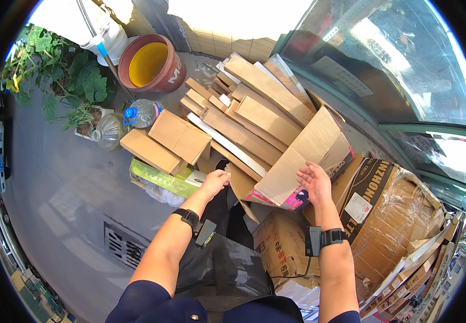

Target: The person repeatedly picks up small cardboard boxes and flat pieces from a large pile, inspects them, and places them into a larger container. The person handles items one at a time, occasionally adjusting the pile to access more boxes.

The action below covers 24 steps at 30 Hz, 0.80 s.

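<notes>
An open cardboard box (pixel 303 155) lies before me, packed with long flat pieces of folded cardboard (pixel 267 121) that stick out of it. My left hand (pixel 217 182) is at the box's lower left flap, fingers curled; whether it grips the flap is unclear. Over the near side of the box is my right hand (pixel 314 181), holding nothing, its fingers apart and palm turned inward. Two smaller closed cartons (pixel 180 135) lie beyond my left hand, beside a green printed carton (pixel 160 177) with clear plastic under it.
A large taped carton (pixel 394 210) stands at the right, by stacked flattened cardboard (pixel 410 274). Another carton (pixel 283 242) is near my legs. Plastic bottles (pixel 114 131), a red bucket (pixel 174 66) and plants (pixel 91 82) stand upper left. A glass panel (pixel 378 72) borders the right.
</notes>
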{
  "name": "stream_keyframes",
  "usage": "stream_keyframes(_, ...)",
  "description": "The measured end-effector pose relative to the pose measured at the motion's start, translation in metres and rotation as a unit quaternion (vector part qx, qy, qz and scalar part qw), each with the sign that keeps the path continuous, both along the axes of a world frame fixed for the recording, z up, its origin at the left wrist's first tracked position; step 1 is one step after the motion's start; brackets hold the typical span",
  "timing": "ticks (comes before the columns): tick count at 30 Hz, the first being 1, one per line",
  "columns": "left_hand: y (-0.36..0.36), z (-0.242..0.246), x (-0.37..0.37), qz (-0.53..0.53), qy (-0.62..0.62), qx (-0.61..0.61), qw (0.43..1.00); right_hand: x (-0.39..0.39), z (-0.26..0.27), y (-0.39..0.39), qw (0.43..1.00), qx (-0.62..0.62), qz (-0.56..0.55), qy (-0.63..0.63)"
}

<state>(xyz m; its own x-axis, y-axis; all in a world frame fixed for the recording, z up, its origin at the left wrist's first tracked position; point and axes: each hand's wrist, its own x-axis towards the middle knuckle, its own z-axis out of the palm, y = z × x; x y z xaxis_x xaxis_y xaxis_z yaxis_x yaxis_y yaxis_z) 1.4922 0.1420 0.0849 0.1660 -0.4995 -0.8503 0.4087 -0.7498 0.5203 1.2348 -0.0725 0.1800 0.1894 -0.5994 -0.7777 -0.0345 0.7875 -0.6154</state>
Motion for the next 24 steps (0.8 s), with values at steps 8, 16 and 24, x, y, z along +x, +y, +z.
stream_keyframes(8,-0.077,-0.127,0.048,0.139,0.088,0.028,0.986,0.123,-0.17,-0.172,0.809,-0.259,0.38,0.367)
stream_keyframes(16,-0.091,-0.204,0.057,0.175,0.167,0.07,0.968,0.196,-0.27,-0.217,0.513,-0.366,0.566,0.531)
stream_keyframes(24,-0.086,-0.215,0.066,0.146,0.187,0.095,0.967,0.169,-0.25,-0.249,0.572,-0.441,0.548,0.423)
